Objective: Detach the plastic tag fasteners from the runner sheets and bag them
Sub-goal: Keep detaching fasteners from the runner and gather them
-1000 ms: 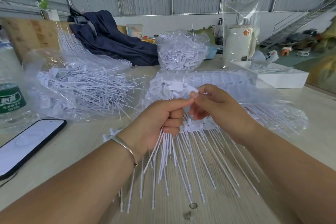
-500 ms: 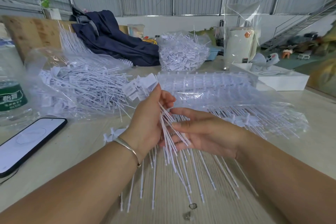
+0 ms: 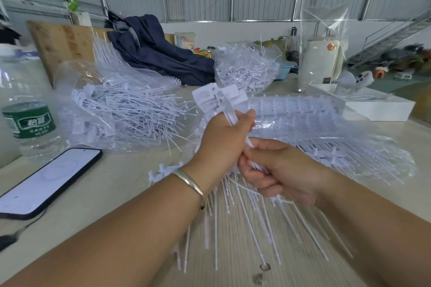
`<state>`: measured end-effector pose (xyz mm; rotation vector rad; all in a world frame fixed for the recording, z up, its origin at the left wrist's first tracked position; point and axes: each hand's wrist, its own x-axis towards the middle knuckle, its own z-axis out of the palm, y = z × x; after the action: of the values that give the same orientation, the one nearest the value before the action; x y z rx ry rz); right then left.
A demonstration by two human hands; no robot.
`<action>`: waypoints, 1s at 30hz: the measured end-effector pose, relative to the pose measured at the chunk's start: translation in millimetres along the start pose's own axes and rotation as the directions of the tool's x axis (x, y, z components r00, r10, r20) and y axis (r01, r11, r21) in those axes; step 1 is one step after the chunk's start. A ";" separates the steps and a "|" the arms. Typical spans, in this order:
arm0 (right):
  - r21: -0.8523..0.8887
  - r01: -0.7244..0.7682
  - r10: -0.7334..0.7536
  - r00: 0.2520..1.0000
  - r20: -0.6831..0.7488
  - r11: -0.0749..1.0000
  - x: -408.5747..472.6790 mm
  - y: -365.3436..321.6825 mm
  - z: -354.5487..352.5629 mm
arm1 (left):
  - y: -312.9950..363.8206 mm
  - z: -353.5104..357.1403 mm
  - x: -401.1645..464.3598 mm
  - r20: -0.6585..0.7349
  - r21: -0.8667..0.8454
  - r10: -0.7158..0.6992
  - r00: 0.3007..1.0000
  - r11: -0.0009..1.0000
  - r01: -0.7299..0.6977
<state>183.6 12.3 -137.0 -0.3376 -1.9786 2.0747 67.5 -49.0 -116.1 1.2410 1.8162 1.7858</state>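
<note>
While bunch of thin white plastic tag fasteners is gripped mid-stem in left hand, flat heads fanned above fist, lower stems are pinched by right hand just beneath. Bunch held near clear plastic bag of loose fasteners, which is lying left of it on table. Fasteners judged light, springy, slippery, prone to splaying; best gripped close under heads. Black smartphone seen in front of bag.

Two hands, three bags of fasteners, one phone, one bottle.
</note>
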 end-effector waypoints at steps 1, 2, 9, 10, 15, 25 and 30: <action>0.023 0.002 -0.002 1.000 -0.017 1.000 0.1 -0.1 -0.3 | 3.6 -1.8 0.9 0.067 0.025 -0.051 0.996 0.998 0.050; 0.041 0.012 -0.011 1.000 -0.027 0.999 0.6 0.6 -0.2 | 6.5 -4.7 1.7 0.130 0.068 -0.101 0.986 0.993 0.093; -0.136 0.091 -0.122 0.961 -0.246 0.987 5.7 0.9 2.9 | 11.0 -65.9 18.3 -0.026 0.372 -0.136 0.990 0.918 0.136; -0.201 0.073 -0.126 0.956 -0.265 0.977 6.5 -1.0 3.5 | 9.2 -79.6 20.6 -0.101 0.490 -0.054 0.993 0.866 0.097; -0.500 -0.109 -0.042 0.959 -0.281 0.859 22.6 -18.3 19.8 | 2.5 -142.8 28.2 -0.315 0.841 0.222 0.923 0.516 0.163; -0.712 -0.106 -0.141 0.950 -0.279 0.694 154.2 -88.0 79.6 | -28.8 -163.0 26.2 -0.253 0.821 0.105 0.962 0.550 0.156; -0.853 -0.168 -0.007 0.980 -0.197 0.493 219.9 -91.6 113.9 | -44.1 -165.1 27.7 -0.320 0.754 0.167 0.933 0.640 0.145</action>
<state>-59.6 -16.3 -38.4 -0.7720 -2.7720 0.8027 -85.4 -130.1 -118.0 1.1946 3.0035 1.2848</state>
